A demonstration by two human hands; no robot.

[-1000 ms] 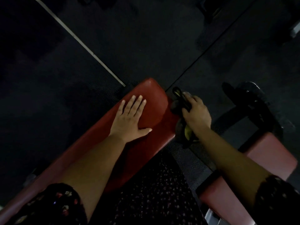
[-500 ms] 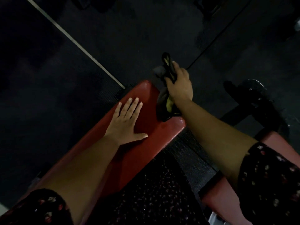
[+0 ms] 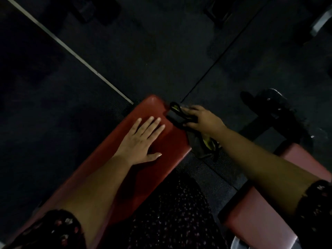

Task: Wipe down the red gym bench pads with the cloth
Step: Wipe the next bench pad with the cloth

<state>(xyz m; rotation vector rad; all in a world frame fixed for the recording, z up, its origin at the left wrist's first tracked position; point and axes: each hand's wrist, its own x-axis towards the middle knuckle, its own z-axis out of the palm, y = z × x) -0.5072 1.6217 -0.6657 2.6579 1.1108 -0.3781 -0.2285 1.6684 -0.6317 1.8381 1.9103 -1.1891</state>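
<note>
You swept your right hand (image 3: 203, 121) and the cloth (image 3: 196, 141) up over the far right corner of the red pad (image 3: 170, 142), then drew them back to its right edge, where the cloth hung off the side.

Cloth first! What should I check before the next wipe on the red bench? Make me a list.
1. Grip on the cloth: ok, the right hand curls its fingers round it.
2. Cloth at the red pad: ok, it sits at the pad's right edge.
3. Cloth spread flat: not ok, it is bunched and one end hangs off the edge.
4. Wiping path free: not ok, the left hand lies flat on the pad's middle.
5. Is the second pad, lower right, already wiped: cannot tell.
</note>
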